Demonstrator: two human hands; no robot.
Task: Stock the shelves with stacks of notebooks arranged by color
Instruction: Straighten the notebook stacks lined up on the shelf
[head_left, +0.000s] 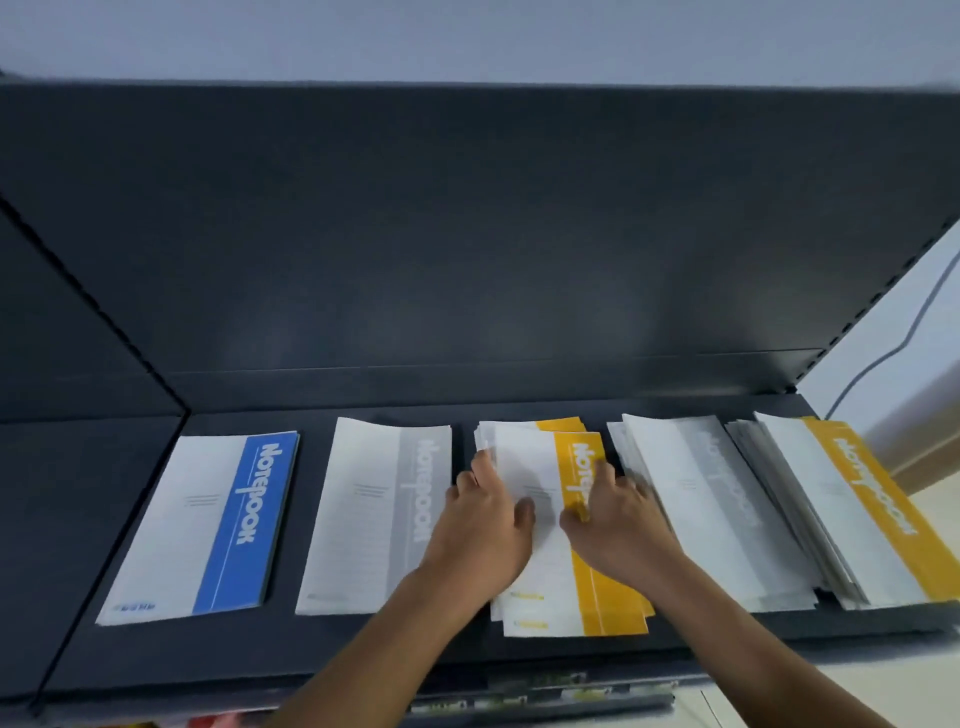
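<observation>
Head view of a dark shelf (234, 654) on which five stacks of notebooks are laid side by side. From the left are seen a blue notebook stack (208, 525), a grey notebook stack (374, 519), the middle yellow notebook stack (550, 582), a second grey stack (711, 509) and a far yellow stack (841, 509), the last cut off at the picture's right edge.

The middle yellow notebook stack, unevenly squared, is held from both sides. Its left edge is gripped by the left hand (483, 514), fingers down the side and thumb on the cover. The right hand (618, 519) is laid across the yellow band; its outer fingers are blurred, so whether a grip is closed cannot be told. Part of the cover lettering is hidden by both hands. The label strip (545, 686) below the shelf is too blurred to be read.
</observation>
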